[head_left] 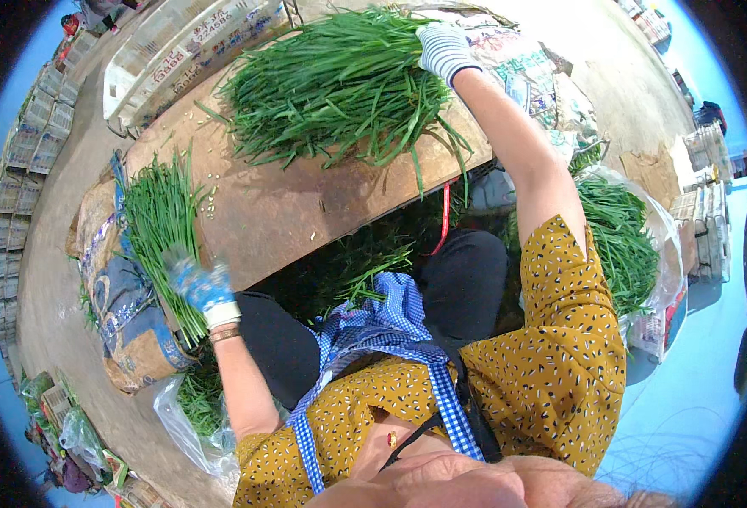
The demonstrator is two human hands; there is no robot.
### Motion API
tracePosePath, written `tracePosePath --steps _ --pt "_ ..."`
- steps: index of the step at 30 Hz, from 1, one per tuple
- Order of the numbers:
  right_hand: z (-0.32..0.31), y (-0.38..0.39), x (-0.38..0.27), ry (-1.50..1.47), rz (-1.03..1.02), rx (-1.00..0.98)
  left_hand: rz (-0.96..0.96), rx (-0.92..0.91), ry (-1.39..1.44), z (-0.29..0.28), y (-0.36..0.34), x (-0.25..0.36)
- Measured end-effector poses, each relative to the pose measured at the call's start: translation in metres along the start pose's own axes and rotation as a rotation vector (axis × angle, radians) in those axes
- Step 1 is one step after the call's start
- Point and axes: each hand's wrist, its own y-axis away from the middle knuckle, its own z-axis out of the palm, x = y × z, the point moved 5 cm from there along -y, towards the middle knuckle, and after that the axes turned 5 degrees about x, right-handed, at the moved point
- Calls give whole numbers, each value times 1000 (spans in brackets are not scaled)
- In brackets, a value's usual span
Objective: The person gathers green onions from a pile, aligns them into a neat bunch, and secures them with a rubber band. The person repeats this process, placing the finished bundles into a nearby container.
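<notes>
A large heap of long green garlic chives [331,85] lies across the far part of a worn wooden board [280,220]. At its far right end my right hand [445,49], in a white and dark striped glove, closes on the leaves; its fingertips are partly hidden among them. A smaller, straighter bundle of garlic chives [157,220] rests along the board's left edge. My left hand [204,292], in a blue and white glove, is over the lower part of that bundle, its fingers smeared by motion.
Stuffed sacks [119,296] sit left of the board. A pale plastic crate [179,63] stands beyond it. More chives [615,237] fill a clear bag at my right. Loose leaves [373,275] lie by my checked apron [373,326]. Small pale trimmings dot the board.
</notes>
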Motion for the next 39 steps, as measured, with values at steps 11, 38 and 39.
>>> tracePosePath --steps 11,38,39 --pt "-52 91 -63 -198 -149 343 -169 -1194 2096 -67 21 297" --pt "26 203 -109 -846 169 13 -1173 -1264 2506 18 62 329" --pt "27 200 -106 -861 142 -4 -1153 -1239 2433 17 61 328"
